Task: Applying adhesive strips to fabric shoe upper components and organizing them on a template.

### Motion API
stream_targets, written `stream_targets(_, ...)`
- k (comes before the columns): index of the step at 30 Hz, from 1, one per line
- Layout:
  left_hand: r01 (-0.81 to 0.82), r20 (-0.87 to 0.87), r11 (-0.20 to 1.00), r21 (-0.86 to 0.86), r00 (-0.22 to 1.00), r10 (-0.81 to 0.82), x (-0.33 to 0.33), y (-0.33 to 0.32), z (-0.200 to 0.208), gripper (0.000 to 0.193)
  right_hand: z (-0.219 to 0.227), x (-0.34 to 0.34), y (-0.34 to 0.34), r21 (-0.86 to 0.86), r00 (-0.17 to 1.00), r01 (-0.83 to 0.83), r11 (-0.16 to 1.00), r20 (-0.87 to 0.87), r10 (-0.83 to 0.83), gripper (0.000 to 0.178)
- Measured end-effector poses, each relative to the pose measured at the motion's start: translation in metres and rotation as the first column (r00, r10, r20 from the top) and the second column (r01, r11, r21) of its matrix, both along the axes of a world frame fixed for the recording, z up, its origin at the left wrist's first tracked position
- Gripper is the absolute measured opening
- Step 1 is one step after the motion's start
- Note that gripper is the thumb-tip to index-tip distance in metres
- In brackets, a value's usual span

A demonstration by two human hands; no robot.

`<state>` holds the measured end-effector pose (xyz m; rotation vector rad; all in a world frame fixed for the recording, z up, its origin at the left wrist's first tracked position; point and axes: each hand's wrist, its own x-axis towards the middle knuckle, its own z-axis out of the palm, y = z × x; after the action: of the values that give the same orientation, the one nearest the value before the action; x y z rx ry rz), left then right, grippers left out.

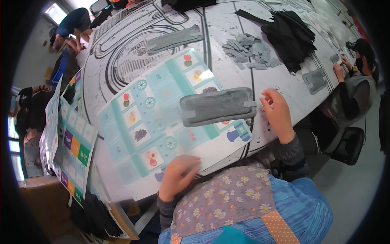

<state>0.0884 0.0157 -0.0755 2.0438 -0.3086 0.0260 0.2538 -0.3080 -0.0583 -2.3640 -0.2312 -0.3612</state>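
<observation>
A long dark grey felt-like pad (219, 106) with rounded corners lies on a printed sheet (126, 156) showing pictures of fruit. Small lighter grey tabs sit across the pad, one near its left end and another grey tab (250, 104) at its right end. Just beyond that right end hovers my right hand (278, 114), fingers loosely bent and slightly apart, with nothing visible in them. My left hand (178, 175) rests on the near edge of the sheet, its fingers stretched to the right and holding nothing I can see.
Beyond the sheet lies another grey pad (174, 39). Loose grey tabs (254, 51) are heaped beside a stack of black fabric pieces (290, 38). A third pad (315, 80) lies near a seated person (361, 77) at right. Printed boards (75, 142) stand at left; people bend beyond them.
</observation>
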Motion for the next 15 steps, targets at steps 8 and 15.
stream_targets(8,0.06,-0.001,0.997,-0.056,0.998,-0.06,-0.008,0.002,-0.005,0.021,-0.026,0.008,-0.019,0.055,0.96,-0.064,0.996,-0.271,0.076,0.009)
stream_targets(15,0.057,-0.012,0.996,-0.069,0.998,-0.058,-0.013,0.001,0.004,0.023,-0.003,0.018,-0.006,-0.081,0.914,-0.095,0.992,-0.403,0.055,0.009)
